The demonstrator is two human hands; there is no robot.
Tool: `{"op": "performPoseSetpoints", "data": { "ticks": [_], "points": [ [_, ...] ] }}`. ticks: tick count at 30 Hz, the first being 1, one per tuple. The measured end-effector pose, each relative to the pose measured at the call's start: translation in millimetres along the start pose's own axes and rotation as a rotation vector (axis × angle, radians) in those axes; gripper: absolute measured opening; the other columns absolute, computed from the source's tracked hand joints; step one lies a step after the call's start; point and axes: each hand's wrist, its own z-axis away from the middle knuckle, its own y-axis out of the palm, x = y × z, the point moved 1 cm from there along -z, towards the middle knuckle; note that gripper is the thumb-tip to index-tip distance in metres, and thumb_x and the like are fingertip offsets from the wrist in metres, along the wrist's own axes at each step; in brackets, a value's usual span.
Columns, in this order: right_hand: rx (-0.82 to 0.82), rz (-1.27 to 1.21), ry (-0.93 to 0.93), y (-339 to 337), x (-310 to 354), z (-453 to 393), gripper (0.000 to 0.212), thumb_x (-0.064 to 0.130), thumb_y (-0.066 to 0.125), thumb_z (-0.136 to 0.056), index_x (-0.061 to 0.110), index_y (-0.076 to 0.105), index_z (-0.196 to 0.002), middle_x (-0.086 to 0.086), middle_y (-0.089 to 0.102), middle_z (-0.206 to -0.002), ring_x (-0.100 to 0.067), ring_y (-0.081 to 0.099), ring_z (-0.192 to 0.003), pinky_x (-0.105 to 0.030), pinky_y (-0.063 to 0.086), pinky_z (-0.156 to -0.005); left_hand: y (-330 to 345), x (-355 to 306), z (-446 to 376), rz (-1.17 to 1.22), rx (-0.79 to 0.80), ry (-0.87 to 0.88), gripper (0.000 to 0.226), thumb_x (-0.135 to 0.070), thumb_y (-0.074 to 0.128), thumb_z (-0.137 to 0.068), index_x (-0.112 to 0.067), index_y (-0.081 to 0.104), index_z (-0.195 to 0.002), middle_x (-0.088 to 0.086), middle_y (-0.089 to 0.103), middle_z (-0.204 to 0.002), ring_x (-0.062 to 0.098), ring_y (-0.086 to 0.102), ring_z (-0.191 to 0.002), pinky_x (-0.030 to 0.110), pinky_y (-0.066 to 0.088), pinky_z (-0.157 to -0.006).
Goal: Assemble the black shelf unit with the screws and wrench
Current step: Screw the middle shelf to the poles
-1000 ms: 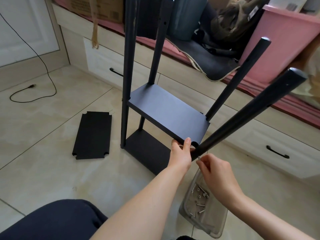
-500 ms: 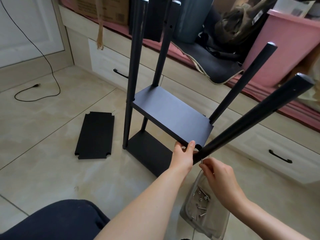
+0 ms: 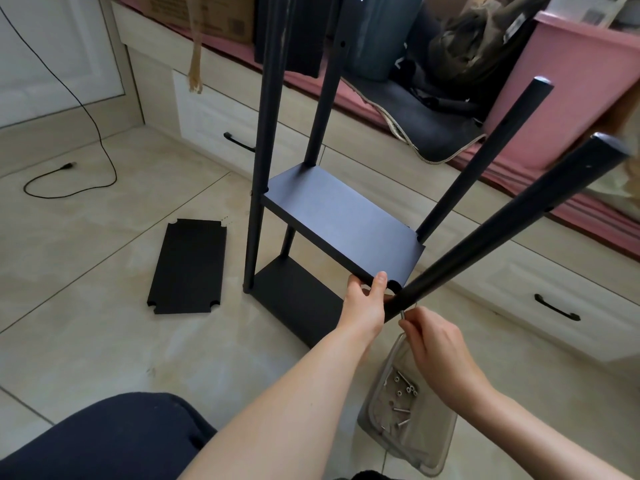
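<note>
The black shelf unit [image 3: 341, 220] stands upright on the floor tiles [image 3: 86, 244], its poles rising past the top edge. The left hand [image 3: 365, 303] pinches the middle board's near corner. The right hand [image 3: 434, 344] pinches a small metal piece [image 3: 402, 314] under the leaning pole [image 3: 502, 223]; whether it is screw or wrench I cannot tell.

right hand [image 3: 438, 348]: eased back from pole [image 3: 491, 230], metal screw/wrench [image 3: 402, 314] now visible at it | left hand [image 3: 365, 306]: thumb re-set on shelf [image 3: 341, 223] edge
</note>
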Motion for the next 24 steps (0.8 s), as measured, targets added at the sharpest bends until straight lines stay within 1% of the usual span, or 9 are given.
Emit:
{"op": "performPoseSetpoints", "data": {
  "ticks": [3,5,7,10,13,16,19,22,24],
  "points": [
    [0.023,0.026,-0.027,-2,0,-1,0.016,0.016,0.053,-0.1,0.009,0.056,-0.086,-0.004,0.059,-0.083,-0.022,0.055,-0.074,-0.028,0.04,-0.065,-1,0,0,0.001,0.0,0.005,0.038,-0.049,0.044,-0.104,-0.024,0.046,-0.133,-0.002,0.063,-0.126,0.014,0.058,-0.106,0.029,0.041,-0.087],
    [0.035,0.027,-0.029,-1,0,0,0.016,0.017,0.052,-0.1,0.008,0.058,-0.088,-0.005,0.06,-0.084,-0.023,0.055,-0.075,-0.031,0.042,-0.067,-1,0,0,0.003,-0.002,0.009,0.038,-0.048,0.044,-0.104,-0.023,0.046,-0.134,-0.003,0.063,-0.124,0.014,0.058,-0.107,0.029,0.041,-0.087],
    [0.011,0.013,-0.025,-1,0,0,0.015,0.016,0.055,-0.099,0.007,0.06,-0.088,-0.003,0.061,-0.083,-0.021,0.055,-0.074,-0.027,0.04,-0.065,-1,1,0,0.0,-0.002,0.009,0.039,-0.048,0.045,-0.104,-0.023,0.046,-0.135,-0.003,0.063,-0.125,0.015,0.059,-0.11,0.031,0.044,-0.09],
    [-0.084,-0.034,-0.011,-3,0,-5,0.011,0.014,0.065,-0.094,0.007,0.066,-0.087,0.003,0.062,-0.077,-0.015,0.056,-0.069,-0.017,0.036,-0.061,-1,2,-1,-0.01,-0.001,0.004,0.041,-0.049,0.044,-0.104,-0.023,0.045,-0.136,0.001,0.062,-0.13,0.02,0.059,-0.118,0.034,0.046,-0.096],
    [-0.116,-0.118,-0.006,-7,-1,-10,0.004,0.014,0.07,-0.09,0.013,0.068,-0.093,0.005,0.069,-0.081,-0.012,0.064,-0.072,-0.026,0.048,-0.066,0,4,0,-0.013,0.005,-0.002,0.043,-0.05,0.044,-0.104,-0.024,0.044,-0.138,0.001,0.06,-0.133,0.018,0.056,-0.116,0.031,0.041,-0.091],
    [-0.132,-0.147,-0.026,-6,-2,-10,0.02,0.012,0.073,-0.087,0.023,0.059,-0.096,0.009,0.064,-0.077,-0.008,0.062,-0.069,-0.023,0.051,-0.061,-1,6,0,0.007,0.007,0.004,0.042,-0.05,0.045,-0.104,-0.025,0.045,-0.138,-0.001,0.061,-0.13,0.015,0.057,-0.111,0.027,0.042,-0.087],
    [-0.096,-0.256,-0.009,-7,-3,-12,0.036,0.006,0.076,-0.083,0.031,0.054,-0.096,0.008,0.067,-0.083,-0.008,0.065,-0.074,-0.023,0.055,-0.063,-3,6,0,0.037,-0.006,-0.002,0.036,-0.048,0.048,-0.103,-0.027,0.052,-0.132,-0.004,0.064,-0.122,0.011,0.06,-0.105,0.024,0.043,-0.08],
    [-0.081,-0.29,-0.036,-9,-4,-13,0.05,-0.001,0.076,-0.082,0.04,0.051,-0.095,0.009,0.068,-0.083,-0.007,0.067,-0.074,-0.02,0.055,-0.064,-3,7,-2,0.088,-0.004,-0.035,0.025,-0.046,0.054,-0.101,-0.028,0.06,-0.118,-0.003,0.072,-0.112,0.013,0.065,-0.105,0.028,0.049,-0.083],
    [-0.077,-0.29,-0.054,-10,-4,-13,0.051,-0.003,0.074,-0.082,0.041,0.051,-0.094,0.009,0.067,-0.079,-0.008,0.067,-0.072,-0.021,0.055,-0.062,-4,9,-5,0.104,-0.009,-0.042,0.019,-0.043,0.058,-0.1,-0.028,0.065,-0.109,-0.005,0.073,-0.109,0.014,0.067,-0.104,0.033,0.053,-0.091]
  ]
}}
